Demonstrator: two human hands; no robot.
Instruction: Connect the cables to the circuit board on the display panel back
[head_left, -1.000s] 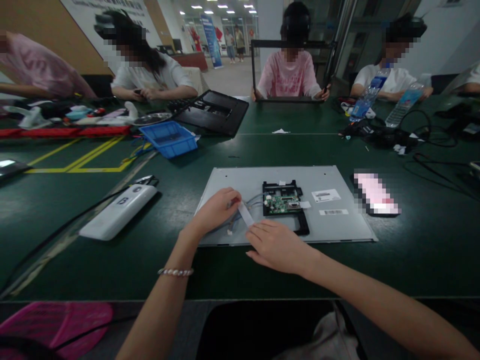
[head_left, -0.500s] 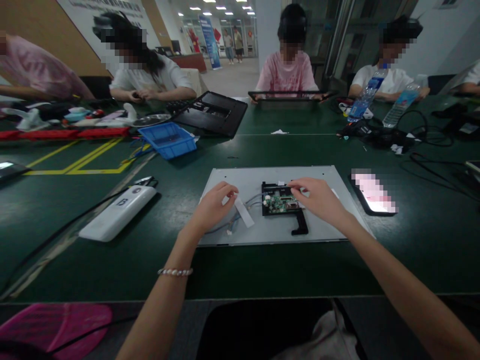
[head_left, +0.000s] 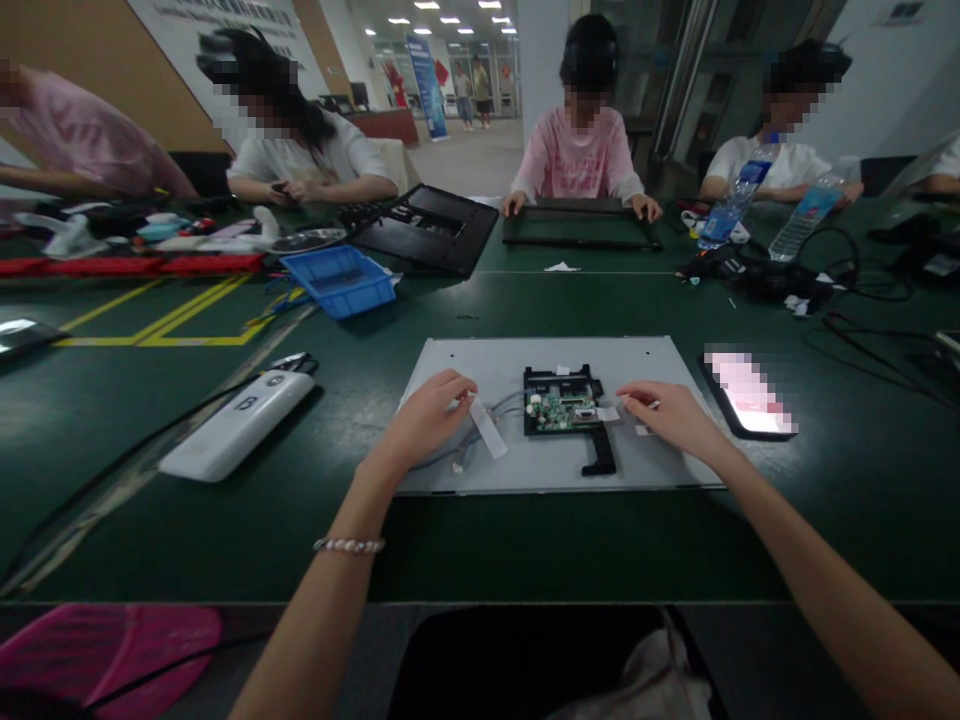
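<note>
While a white strip (head_left: 489, 428) is pinched mid-frame by the left hand (head_left: 433, 412), the right hand (head_left: 671, 415) is half-curled. Its hold cannot be told.

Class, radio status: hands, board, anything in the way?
Left hand pinching strip. Right hand near white tab, contact unclear. Board on panel. Cables beside strip might snag.

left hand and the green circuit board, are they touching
Apart: the head view shows a stretch of grey panel between the left hand and the green circuit board.
</note>
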